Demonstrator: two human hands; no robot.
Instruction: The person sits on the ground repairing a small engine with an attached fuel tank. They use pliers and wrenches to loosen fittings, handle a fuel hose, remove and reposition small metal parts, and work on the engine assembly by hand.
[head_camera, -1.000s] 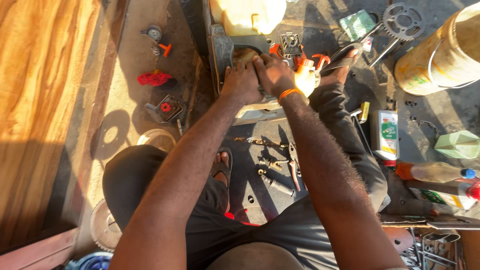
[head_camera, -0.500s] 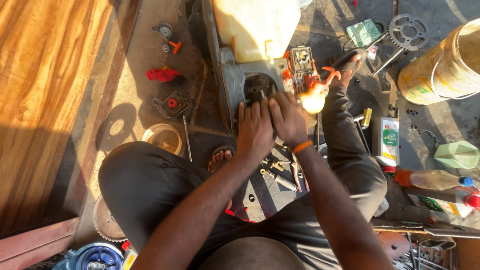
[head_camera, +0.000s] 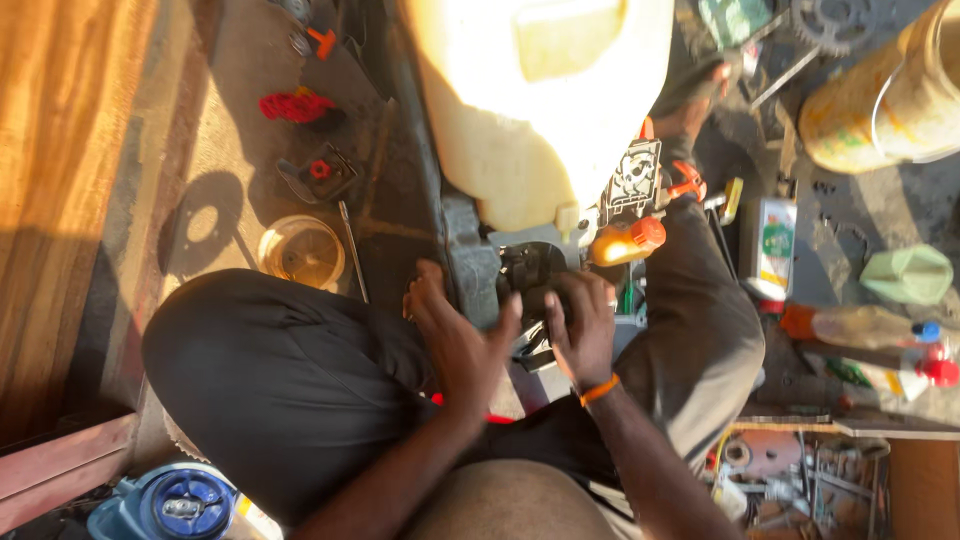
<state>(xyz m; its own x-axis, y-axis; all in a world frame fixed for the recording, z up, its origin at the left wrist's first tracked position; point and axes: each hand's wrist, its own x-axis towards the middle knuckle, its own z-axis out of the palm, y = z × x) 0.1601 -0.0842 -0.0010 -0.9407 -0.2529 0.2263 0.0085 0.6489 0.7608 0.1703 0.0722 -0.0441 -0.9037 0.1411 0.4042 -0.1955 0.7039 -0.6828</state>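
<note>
Greasy metal fills both hands: the left hand (head_camera: 455, 335) lies with fingers spread and half open against the grey casing (head_camera: 470, 270) of the engine, thumb side toward the knee, pressing rather than clasping, while the right hand (head_camera: 583, 325) curls its fingers over the dark block (head_camera: 530, 270) at the engine's near end; whether it truly grips a part or only rests there I cannot tell, since the fingertips are hidden in shadow. An orange band (head_camera: 600, 389) sits on the right wrist. The engine stands on the ground between the person's knees, just under the pale yellow tank (head_camera: 535, 100) that rises above it. It looks heavy, rigid cast metal, likely oily and slippery on its flat faces, so the edges and ribs of the casing seem the surest places to hold, with both hands; the tank is thin plastic and would probably flex, a poor handle. Just right of the block sits an orange cap (head_camera: 625, 242), and beyond it a green and white carton (head_camera: 772, 245). To the left, a shallow bowl (head_camera: 300, 250) rests on the ground near a red rag (head_camera: 295, 105). A yellow bucket (head_camera: 890, 100) stands well apart at the upper right, and a blue canister (head_camera: 175, 503) lies by the left thigh.
</note>
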